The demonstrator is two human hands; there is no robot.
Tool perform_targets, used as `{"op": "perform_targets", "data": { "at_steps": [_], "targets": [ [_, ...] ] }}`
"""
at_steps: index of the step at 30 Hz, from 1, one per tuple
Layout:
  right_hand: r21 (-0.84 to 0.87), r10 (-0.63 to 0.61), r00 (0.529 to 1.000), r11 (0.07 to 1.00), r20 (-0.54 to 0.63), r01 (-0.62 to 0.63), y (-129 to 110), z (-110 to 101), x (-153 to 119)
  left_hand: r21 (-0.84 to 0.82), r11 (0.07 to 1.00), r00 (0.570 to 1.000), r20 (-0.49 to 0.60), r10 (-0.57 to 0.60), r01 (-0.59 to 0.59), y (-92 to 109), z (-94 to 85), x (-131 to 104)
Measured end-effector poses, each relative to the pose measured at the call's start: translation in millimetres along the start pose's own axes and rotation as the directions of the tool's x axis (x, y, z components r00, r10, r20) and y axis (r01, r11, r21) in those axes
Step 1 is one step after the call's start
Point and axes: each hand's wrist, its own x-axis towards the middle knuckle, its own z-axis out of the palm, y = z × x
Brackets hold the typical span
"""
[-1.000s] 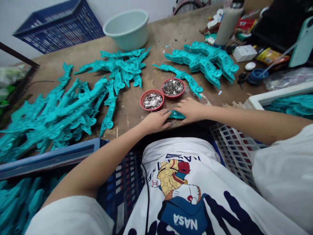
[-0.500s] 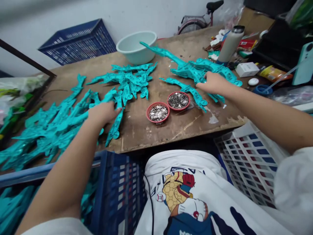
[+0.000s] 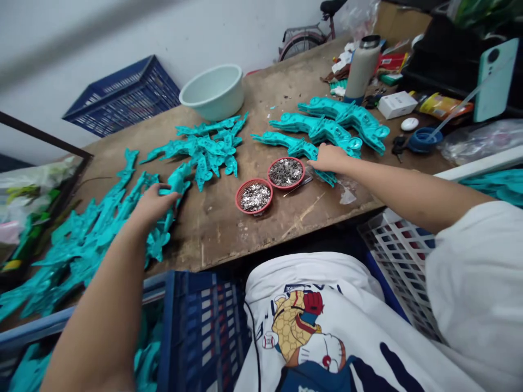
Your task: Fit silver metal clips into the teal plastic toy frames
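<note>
My left hand (image 3: 154, 205) is closed round a teal plastic part (image 3: 176, 185) beside the large teal pile (image 3: 93, 228) at the left. On the right, my right hand (image 3: 327, 158) rests on the near end of another teal part (image 3: 286, 140); its fingertips are partly hidden, so their grip is unclear. Two red baskets of small metal pieces, one (image 3: 254, 196) nearer and one (image 3: 286, 173) farther, stand between my hands. Stacked teal parts (image 3: 318, 128) lie behind my right hand, and a smaller teal heap (image 3: 208, 147) sits mid-table.
A pale green basin (image 3: 214, 92) stands at the back, near a blue crate (image 3: 122, 92). A bottle (image 3: 363, 68), a white box (image 3: 397, 104) and a phone (image 3: 495, 81) are at the right. Blue (image 3: 204, 321) and white (image 3: 402, 267) crates flank my lap.
My right hand has left the back stack and come to the nearer single part. The long raised part now lies lower with the stack. My left hand has shifted left with a part.
</note>
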Motion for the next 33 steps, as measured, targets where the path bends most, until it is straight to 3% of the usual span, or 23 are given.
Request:
{"op": "perform_targets", "data": {
  "at_steps": [3, 4, 7, 8, 10, 12, 14, 17, 19, 21, 22, 23, 26, 27, 28, 29, 30, 33],
  "targets": [
    [0.012, 0.015, 0.999, 1.0, -0.04, -0.014, -2.7, -11.0, -8.9, -0.113, 0.978, 0.984, 0.038, -0.172, 0.175, 17.4, -25.4, -13.5],
    [0.021, -0.003, 0.997, 1.0, -0.083, 0.005, -5.8, -17.2, -14.9, -0.127, 0.973, 0.982, 0.004, -0.191, 0.19, 28.0, -30.8, -22.7],
    [0.219, -0.253, 0.956, 0.934, -0.145, 0.281, -29.2, -36.5, -45.7, -0.089, 0.993, 0.97, -0.221, -0.1, 0.081, 79.0, -34.5, -63.2],
    [0.364, -0.384, 0.914, 0.839, -0.132, 0.405, -42.1, -40.8, -59.6, -0.06, 0.998, 0.966, -0.258, -0.03, 0.015, 102.5, -32.3, -78.9],
    [0.664, -0.584, 0.792, 0.522, -0.178, 0.535, -71.7, -44.5, -89.3, 0.061, 0.998, 0.946, -0.323, -0.004, 0.025, 155.0, -25.2, -107.9],
    [0.784, -0.688, 0.672, 0.244, -0.274, 0.57, -97.3, -43.6, -115.4, 0.131, 0.99, 0.97, -0.231, 0.074, -0.044, 205.8, -18.8, -129.2],
    [0.8, -0.73, 0.599, 0.123, -0.328, 0.587, -108.8, -43.9, -132.3, 0.16, 0.975, 0.975, -0.133, 0.178, -0.157, 242.4, -16.3, -142.2],
    [0.793, -0.7, 0.637, 0.168, -0.322, 0.586, -94.3, -55.5, -138.8, 0.131, 0.939, 0.934, -0.123, 0.335, -0.319, 256.9, -21.5, -154.7],
    [0.792, -0.695, 0.664, 0.227, -0.276, 0.567, -71.8, -68.3, -136.1, 0.127, 0.854, 0.826, -0.217, 0.52, -0.504, 247.4, -28.2, -162.2],
    [0.812, -0.749, 0.646, 0.283, -0.145, 0.511, -49.4, -78.9, -132.5, 0.169, 0.744, 0.689, -0.288, 0.665, -0.647, 236.9, -32.9, -167.1],
    [0.824, -0.783, 0.621, 0.325, -0.041, 0.463, -40.5, -81.8, -130.9, 0.185, 0.713, 0.658, -0.283, 0.698, -0.676, 234.5, -33.3, -167.4],
    [0.832, -0.803, 0.592, 0.374, 0.07, 0.409, -33.7, -82.8, -129.3, 0.191, 0.709, 0.667, -0.243, 0.704, -0.679, 234.8, -32.0, -165.9],
    [0.769, -0.801, 0.486, 0.542, 0.349, 0.34, -26.7, -77.1, -121.2, 0.178, 0.788, 0.807, 0.073, 0.586, -0.589, 246.2, -17.6, -152.3],
    [0.71, -0.782, 0.457, 0.6, 0.424, 0.369, -28.2, -73.9, -116.3, 0.178, 0.809, 0.825, 0.208, 0.526, -0.561, 250.2, -10.2, -146.3],
    [0.632, -0.753, 0.448, 0.653, 0.482, 0.418, -31.0, -70.8, -109.9, 0.174, 0.819, 0.816, 0.33, 0.475, -0.547, 252.9, -2.2, -140.5],
    [0.537, -0.717, 0.471, 0.697, 0.514, 0.476, -34.6, -68.0, -102.2, 0.16, 0.824, 0.793, 0.42, 0.442, -0.544, 253.6, 6.0, -135.1],
    [0.419, -0.676, 0.528, 0.735, 0.514, 0.533, -38.8, -65.4, -93.4, 0.138, 0.826, 0.766, 0.48, 0.427, -0.546, 252.3, 14.0, -130.5],
    [0.023, -0.561, 0.775, 0.814, 0.293, 0.58, -51.1, -56.5, -64.3, 0.065, 0.831, 0.71, 0.56, 0.428, -0.552, 240.6, 34.9, -120.9]
  ]
}}
